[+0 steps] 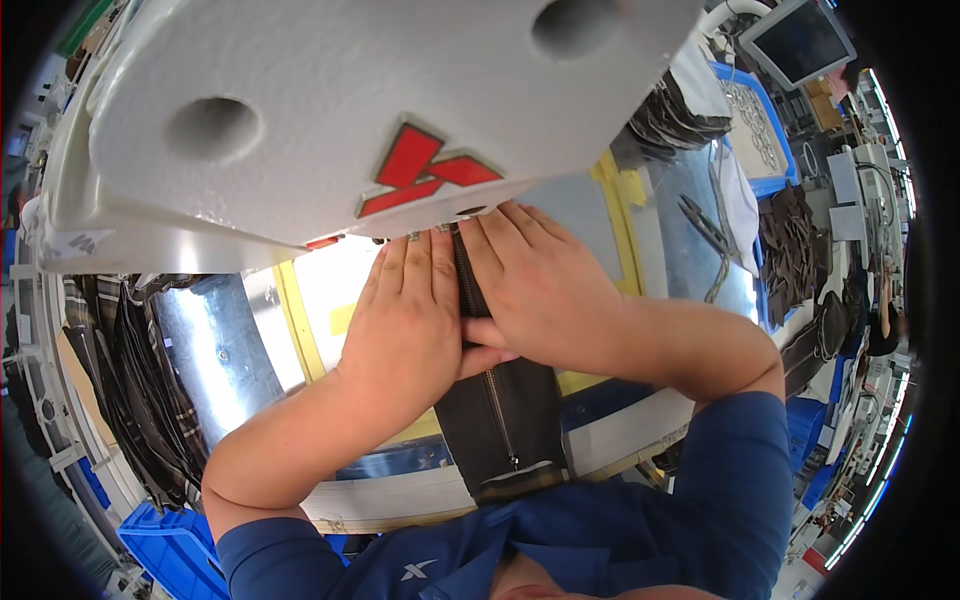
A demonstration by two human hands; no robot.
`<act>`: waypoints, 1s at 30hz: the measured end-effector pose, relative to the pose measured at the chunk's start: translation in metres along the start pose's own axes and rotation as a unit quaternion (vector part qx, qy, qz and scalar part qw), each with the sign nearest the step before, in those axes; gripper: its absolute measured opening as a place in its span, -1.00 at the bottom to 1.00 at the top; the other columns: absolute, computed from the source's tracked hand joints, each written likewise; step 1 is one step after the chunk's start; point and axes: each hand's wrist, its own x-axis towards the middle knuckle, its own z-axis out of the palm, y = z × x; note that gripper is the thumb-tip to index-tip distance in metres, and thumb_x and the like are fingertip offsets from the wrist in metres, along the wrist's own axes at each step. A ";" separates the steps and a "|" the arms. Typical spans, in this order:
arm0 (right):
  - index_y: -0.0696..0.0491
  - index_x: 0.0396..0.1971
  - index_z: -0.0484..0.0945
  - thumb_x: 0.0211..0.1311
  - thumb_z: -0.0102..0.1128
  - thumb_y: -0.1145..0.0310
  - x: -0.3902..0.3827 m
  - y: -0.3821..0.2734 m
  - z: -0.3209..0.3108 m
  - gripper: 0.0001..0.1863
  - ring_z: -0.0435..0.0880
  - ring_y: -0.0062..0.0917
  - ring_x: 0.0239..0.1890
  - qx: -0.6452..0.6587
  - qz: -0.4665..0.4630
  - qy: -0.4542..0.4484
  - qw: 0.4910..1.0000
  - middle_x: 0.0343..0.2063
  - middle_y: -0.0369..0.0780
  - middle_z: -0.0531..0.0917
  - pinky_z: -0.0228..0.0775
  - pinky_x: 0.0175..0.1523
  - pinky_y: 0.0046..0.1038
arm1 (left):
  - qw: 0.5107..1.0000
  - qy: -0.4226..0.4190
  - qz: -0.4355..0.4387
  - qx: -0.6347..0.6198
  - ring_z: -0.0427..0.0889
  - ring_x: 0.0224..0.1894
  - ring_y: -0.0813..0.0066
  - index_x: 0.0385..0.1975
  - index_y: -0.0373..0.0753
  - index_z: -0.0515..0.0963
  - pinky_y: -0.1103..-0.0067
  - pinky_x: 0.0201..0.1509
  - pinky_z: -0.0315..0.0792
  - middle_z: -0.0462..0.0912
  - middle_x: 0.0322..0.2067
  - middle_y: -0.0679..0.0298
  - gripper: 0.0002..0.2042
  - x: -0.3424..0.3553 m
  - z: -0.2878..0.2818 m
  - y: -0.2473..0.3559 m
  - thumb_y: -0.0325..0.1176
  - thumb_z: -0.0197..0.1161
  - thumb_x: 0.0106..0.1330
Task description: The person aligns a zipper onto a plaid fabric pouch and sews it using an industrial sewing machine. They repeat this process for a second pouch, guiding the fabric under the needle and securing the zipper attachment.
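A dark fabric piece (533,410) with a metal zipper (497,407) lies lengthwise in front of me, its near end close to my body. My left hand (405,315) rests flat on the left of the zipper, fingers stretched forward. On the other side, my right hand (545,285) presses down with its fingers straight and together. Both thumbs meet across the zipper. The fingertips reach the lower edge of a large white sewing machine head (300,110), which hides the fabric's far end.
Dark garment pieces (135,390) hang at the left. Scissors-like metal tool (705,222) lies on the right of the metal table. Beyond it stand a blue tray (790,180) of small parts, dark fabric scraps (790,240) and a screen (797,42). A blue crate (170,550) sits at lower left.
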 end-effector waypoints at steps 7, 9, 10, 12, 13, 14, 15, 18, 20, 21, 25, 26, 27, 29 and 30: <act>0.48 0.24 0.49 0.12 0.43 -0.09 0.001 0.000 -0.001 -0.05 0.64 0.06 0.28 0.002 0.009 -0.004 1.000 0.23 0.27 0.58 0.43 0.46 -0.08 | 1.000 0.006 0.010 0.004 0.51 0.34 -0.38 0.33 -0.78 0.32 0.07 0.52 0.36 0.51 0.25 -0.44 0.22 0.002 -0.002 -0.002 0.42 0.45 0.06; 0.48 0.24 0.50 0.10 0.45 -0.09 0.001 0.000 -0.001 -0.05 0.64 0.05 0.27 -0.005 0.006 -0.003 1.000 0.23 0.27 0.58 0.44 0.46 -0.09 | 1.000 0.004 0.015 0.008 0.54 0.32 -0.34 0.31 -0.76 0.35 0.08 0.51 0.38 0.53 0.23 -0.42 0.21 0.002 -0.004 -0.004 0.42 0.46 0.04; 0.48 0.24 0.50 0.09 0.45 -0.09 0.001 0.000 -0.001 -0.04 0.64 0.04 0.27 -0.008 0.007 -0.003 1.000 0.23 0.27 0.58 0.44 0.45 -0.09 | 1.000 0.009 0.016 0.006 0.55 0.31 -0.32 0.30 -0.76 0.36 0.09 0.51 0.39 0.54 0.23 -0.41 0.21 0.002 -0.003 -0.004 0.42 0.47 0.03; 0.47 0.23 0.50 0.08 0.46 -0.10 0.002 0.000 -0.003 -0.04 0.65 0.03 0.26 -0.009 0.006 -0.011 1.000 0.23 0.26 0.58 0.44 0.45 -0.09 | 1.000 0.018 0.018 0.000 0.56 0.30 -0.30 0.29 -0.74 0.38 0.11 0.50 0.40 0.55 0.21 -0.39 0.20 0.003 -0.002 -0.004 0.42 0.49 0.00; 0.47 0.23 0.51 0.08 0.46 -0.10 0.002 0.000 -0.004 -0.04 0.65 0.03 0.26 -0.010 0.005 -0.015 1.000 0.23 0.26 0.59 0.45 0.44 -0.09 | 1.000 0.018 0.014 -0.002 0.56 0.30 -0.29 0.29 -0.74 0.38 0.11 0.50 0.40 0.55 0.21 -0.38 0.20 0.004 -0.002 -0.004 0.41 0.49 0.00; 0.47 0.23 0.51 0.08 0.46 -0.10 0.003 0.000 -0.005 -0.04 0.66 0.03 0.25 -0.008 0.005 -0.018 1.000 0.22 0.26 0.59 0.45 0.44 -0.10 | 1.000 0.018 0.011 -0.005 0.56 0.30 -0.29 0.29 -0.74 0.39 0.11 0.50 0.40 0.55 0.21 -0.38 0.20 0.004 -0.003 -0.003 0.41 0.50 -0.01; 0.47 0.23 0.51 0.08 0.46 -0.10 0.003 0.000 -0.006 -0.04 0.66 0.03 0.25 -0.005 0.005 -0.021 1.000 0.22 0.25 0.59 0.46 0.43 -0.10 | 1.000 0.018 0.008 -0.008 0.56 0.31 -0.28 0.29 -0.73 0.39 0.12 0.50 0.40 0.56 0.21 -0.37 0.20 0.004 -0.003 -0.003 0.41 0.50 -0.02; 0.47 0.24 0.51 0.09 0.46 -0.10 0.003 0.001 -0.004 -0.04 0.67 0.03 0.24 -0.002 0.003 -0.016 1.000 0.21 0.25 0.60 0.47 0.42 -0.10 | 1.000 0.010 0.011 -0.002 0.56 0.30 -0.29 0.30 -0.73 0.39 0.12 0.50 0.40 0.56 0.21 -0.37 0.21 0.005 -0.005 -0.003 0.41 0.51 -0.03; 0.47 0.24 0.50 0.09 0.46 -0.10 0.002 0.000 -0.004 -0.04 0.67 0.03 0.24 -0.002 0.005 -0.016 1.000 0.21 0.25 0.60 0.47 0.42 -0.10 | 1.000 0.017 0.014 0.020 0.60 0.28 -0.21 0.26 -0.69 0.45 0.17 0.47 0.44 0.59 0.19 -0.30 0.18 0.006 -0.006 -0.002 0.41 0.50 -0.06; 0.47 0.24 0.50 0.10 0.46 -0.10 0.002 0.000 -0.004 -0.04 0.67 0.03 0.24 -0.002 0.006 -0.019 1.000 0.21 0.25 0.60 0.47 0.42 -0.10 | 0.999 0.020 0.015 0.031 0.61 0.26 -0.16 0.25 -0.68 0.47 0.20 0.46 0.45 0.61 0.18 -0.27 0.16 0.007 -0.006 -0.002 0.41 0.50 -0.07; 0.47 0.26 0.49 0.11 0.44 -0.10 0.002 0.000 -0.003 -0.04 0.66 0.02 0.25 -0.009 0.009 -0.020 1.000 0.22 0.25 0.60 0.46 0.44 -0.10 | 1.000 0.021 0.015 0.013 0.62 0.23 -0.14 0.25 -0.68 0.47 0.22 0.43 0.48 0.62 0.16 -0.25 0.17 0.008 -0.006 -0.003 0.40 0.51 -0.09; 0.47 0.26 0.49 0.12 0.44 -0.11 0.002 0.000 -0.003 -0.03 0.66 0.02 0.26 -0.008 0.009 -0.020 1.000 0.22 0.25 0.59 0.45 0.44 -0.10 | 1.000 0.023 0.017 0.010 0.62 0.22 -0.13 0.24 -0.67 0.48 0.22 0.42 0.48 0.62 0.15 -0.24 0.17 0.008 -0.006 -0.004 0.40 0.51 -0.10; 0.47 0.27 0.49 0.12 0.44 -0.11 0.002 0.000 -0.002 -0.03 0.66 0.02 0.26 -0.008 0.009 -0.021 1.000 0.23 0.25 0.59 0.45 0.45 -0.10 | 0.999 0.026 0.019 0.006 0.63 0.21 -0.13 0.24 -0.67 0.48 0.22 0.42 0.48 0.62 0.14 -0.24 0.17 0.007 -0.005 -0.004 0.40 0.51 -0.10; 0.47 0.28 0.48 0.13 0.43 -0.12 0.002 0.000 -0.002 -0.03 0.65 0.03 0.27 -0.007 0.012 -0.023 1.000 0.24 0.25 0.58 0.44 0.45 -0.09 | 0.999 0.026 0.024 0.010 0.62 0.22 -0.13 0.24 -0.67 0.48 0.22 0.42 0.48 0.62 0.15 -0.24 0.16 0.008 -0.005 -0.005 0.40 0.51 -0.10; 0.47 0.28 0.48 0.13 0.43 -0.12 0.002 0.000 -0.003 -0.02 0.65 0.03 0.28 -0.006 0.014 -0.025 1.000 0.25 0.25 0.58 0.44 0.45 -0.09 | 0.999 0.026 0.027 0.012 0.62 0.22 -0.13 0.24 -0.67 0.48 0.22 0.42 0.48 0.62 0.15 -0.24 0.16 0.008 -0.005 -0.005 0.40 0.51 -0.10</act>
